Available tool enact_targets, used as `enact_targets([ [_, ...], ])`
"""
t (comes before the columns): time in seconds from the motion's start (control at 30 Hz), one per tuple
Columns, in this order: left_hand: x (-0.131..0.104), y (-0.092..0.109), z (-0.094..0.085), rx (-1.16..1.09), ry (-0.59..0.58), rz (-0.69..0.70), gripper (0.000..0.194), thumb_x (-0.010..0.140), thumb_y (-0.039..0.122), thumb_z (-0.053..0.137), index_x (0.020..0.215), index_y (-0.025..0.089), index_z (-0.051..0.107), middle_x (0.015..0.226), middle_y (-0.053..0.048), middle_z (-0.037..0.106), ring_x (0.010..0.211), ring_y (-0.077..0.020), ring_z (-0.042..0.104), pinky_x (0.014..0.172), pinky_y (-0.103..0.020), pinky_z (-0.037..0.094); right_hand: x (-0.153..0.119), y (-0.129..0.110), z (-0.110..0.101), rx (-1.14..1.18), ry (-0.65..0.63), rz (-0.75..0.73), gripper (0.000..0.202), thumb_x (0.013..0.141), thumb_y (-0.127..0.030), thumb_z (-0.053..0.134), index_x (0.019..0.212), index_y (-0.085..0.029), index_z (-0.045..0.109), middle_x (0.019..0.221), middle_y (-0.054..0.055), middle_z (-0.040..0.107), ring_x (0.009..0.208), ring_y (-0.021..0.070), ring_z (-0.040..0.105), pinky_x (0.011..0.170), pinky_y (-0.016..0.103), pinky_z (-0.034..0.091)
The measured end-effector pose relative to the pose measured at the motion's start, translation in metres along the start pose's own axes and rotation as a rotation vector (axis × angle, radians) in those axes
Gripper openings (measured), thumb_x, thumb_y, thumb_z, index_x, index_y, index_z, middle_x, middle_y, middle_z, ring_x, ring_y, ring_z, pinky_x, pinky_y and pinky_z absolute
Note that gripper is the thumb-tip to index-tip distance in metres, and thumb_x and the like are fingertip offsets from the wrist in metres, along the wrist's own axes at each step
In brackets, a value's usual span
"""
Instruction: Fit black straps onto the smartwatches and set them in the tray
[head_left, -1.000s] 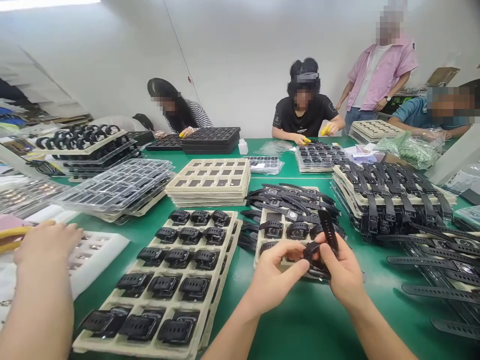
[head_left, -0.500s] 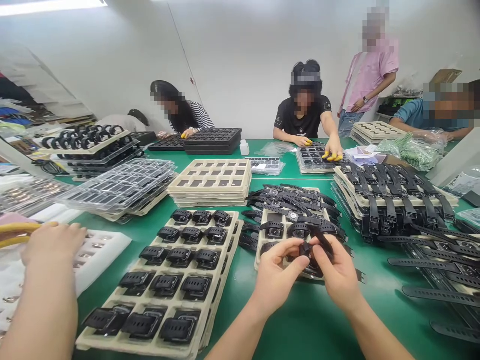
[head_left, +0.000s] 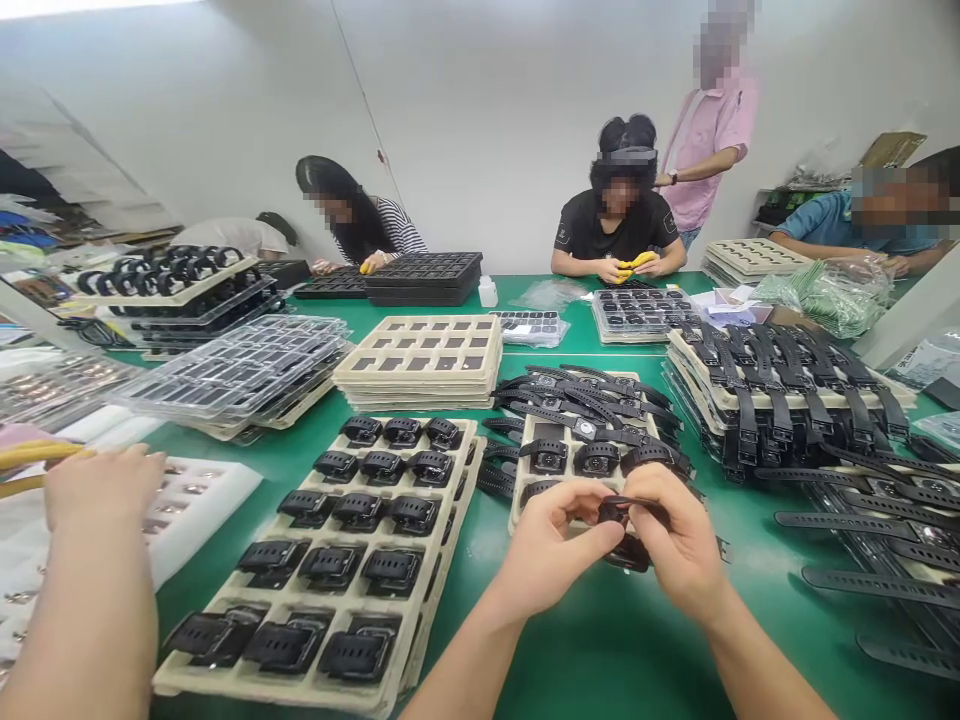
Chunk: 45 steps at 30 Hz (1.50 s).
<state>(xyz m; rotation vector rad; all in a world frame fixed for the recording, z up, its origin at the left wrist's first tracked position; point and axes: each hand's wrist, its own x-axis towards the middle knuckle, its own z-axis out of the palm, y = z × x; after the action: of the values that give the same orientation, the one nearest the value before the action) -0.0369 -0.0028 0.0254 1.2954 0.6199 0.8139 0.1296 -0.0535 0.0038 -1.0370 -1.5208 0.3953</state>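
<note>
A black watch is held between my two hands just over the near part of the table, its strap bent into a loop. My left hand pinches the strap end from the left, thumb and forefinger together. From the right, my right hand grips the strap's other part, with the thumb pressed against it. The fingers partly cover the strap, and the watch face is turned out of sight. Right behind my hands is a cream tray bearing several black watches. To the left, another cream tray has watches with closed straps in its compartments.
A co-worker's hand with yellow-handled pliers is at the left, by a white foam sheet. Stacked cream trays stand mid-table. Watches with hanging straps pile up at right. Several people sit across the green table.
The strap end held upright between my hands now lies bent over into a loop, and the watch body shows below. Across the table, a co-worker's hands have come together off the tray.
</note>
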Motion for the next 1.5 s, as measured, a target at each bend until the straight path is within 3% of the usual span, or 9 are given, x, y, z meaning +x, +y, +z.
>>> enact_targets([
  [0.13,0.001,0.002,-0.001,0.016,-0.042,-0.057,0.029,0.079,0.021,0.077,0.107,0.017,0.075,0.102,-0.009,0.074,0.093,-0.0218,0.066,0.082,-0.032,0.054,0.000,-0.001,0.000,-0.030,-0.034,-0.045,0.019,0.098,-0.011,0.049,0.099,-0.024,0.063,0.092,0.004,0.058,0.084,0.0204,0.058,0.073,0.034,0.048],
  [0.33,0.002,0.007,-0.003,0.031,-0.012,-0.061,0.022,0.079,0.026,0.080,0.097,0.015,0.076,0.097,-0.009,0.073,0.090,-0.0212,0.064,0.081,-0.032,0.053,0.000,-0.001,-0.003,-0.074,-0.079,-0.051,0.019,0.099,-0.014,0.053,0.107,-0.025,0.066,0.099,0.007,0.062,0.089,0.0230,0.062,0.077,0.037,0.053],
  [0.43,0.002,0.004,-0.002,0.007,0.036,-0.035,0.025,0.075,0.021,0.080,0.099,0.016,0.075,0.096,-0.007,0.073,0.090,-0.0202,0.064,0.082,-0.032,0.051,-0.002,0.001,-0.002,-0.083,-0.054,-0.038,0.032,0.099,-0.014,0.053,0.124,-0.029,0.064,0.110,0.008,0.063,0.101,0.0251,0.062,0.085,0.039,0.054],
  [0.53,0.001,0.000,0.001,0.041,0.087,0.005,0.029,0.074,0.017,0.078,0.103,0.017,0.074,0.098,-0.007,0.072,0.090,-0.0197,0.062,0.084,-0.031,0.050,-0.005,0.002,0.001,-0.071,-0.045,-0.051,0.051,0.102,-0.012,0.046,0.146,-0.037,0.052,0.126,0.007,0.060,0.114,0.0244,0.059,0.094,0.038,0.052],
  [0.67,-0.002,-0.004,0.003,0.117,0.086,0.035,0.032,0.077,0.018,0.076,0.108,0.019,0.073,0.104,-0.008,0.070,0.095,-0.0222,0.062,0.086,-0.033,0.051,-0.008,0.001,0.002,-0.075,-0.094,-0.064,0.054,0.106,-0.015,0.037,0.153,-0.040,0.047,0.122,0.007,0.058,0.107,0.0225,0.060,0.090,0.037,0.054],
  [0.83,-0.004,-0.007,0.004,0.152,0.101,0.086,0.023,0.077,0.023,0.079,0.099,0.018,0.074,0.098,-0.008,0.070,0.093,-0.0217,0.063,0.082,-0.031,0.052,-0.008,0.000,0.001,-0.032,0.016,-0.099,0.039,0.106,-0.044,0.047,0.142,-0.039,0.061,0.098,0.006,0.059,0.085,0.0221,0.061,0.071,0.035,0.056],
  [1.07,-0.005,-0.003,0.008,0.109,0.118,0.097,0.019,0.071,0.021,0.084,0.088,0.017,0.078,0.085,-0.005,0.068,0.081,-0.0180,0.063,0.073,-0.027,0.053,-0.013,0.002,0.006,0.043,0.190,-0.067,0.028,0.100,-0.040,0.063,0.126,-0.038,0.073,0.084,0.003,0.058,0.071,0.0199,0.059,0.059,0.033,0.051],
  [1.23,-0.005,-0.004,0.008,0.013,0.131,0.062,0.024,0.066,0.020,0.086,0.089,0.018,0.079,0.089,-0.006,0.071,0.078,-0.0184,0.067,0.071,-0.028,0.057,-0.017,0.002,0.008,0.112,0.283,0.102,0.024,0.102,-0.039,0.054,0.096,-0.026,0.074,0.080,0.004,0.055,0.069,0.0207,0.056,0.059,0.035,0.047],
  [1.5,-0.005,-0.001,0.004,0.053,0.139,0.069,0.025,0.066,0.018,0.084,0.091,0.018,0.082,0.090,-0.007,0.071,0.074,-0.0177,0.068,0.066,-0.028,0.057,-0.009,0.000,0.000,0.198,0.097,0.097,0.021,0.103,-0.030,0.052,0.094,-0.025,0.070,0.081,0.003,0.055,0.070,0.0196,0.055,0.063,0.034,0.042],
])
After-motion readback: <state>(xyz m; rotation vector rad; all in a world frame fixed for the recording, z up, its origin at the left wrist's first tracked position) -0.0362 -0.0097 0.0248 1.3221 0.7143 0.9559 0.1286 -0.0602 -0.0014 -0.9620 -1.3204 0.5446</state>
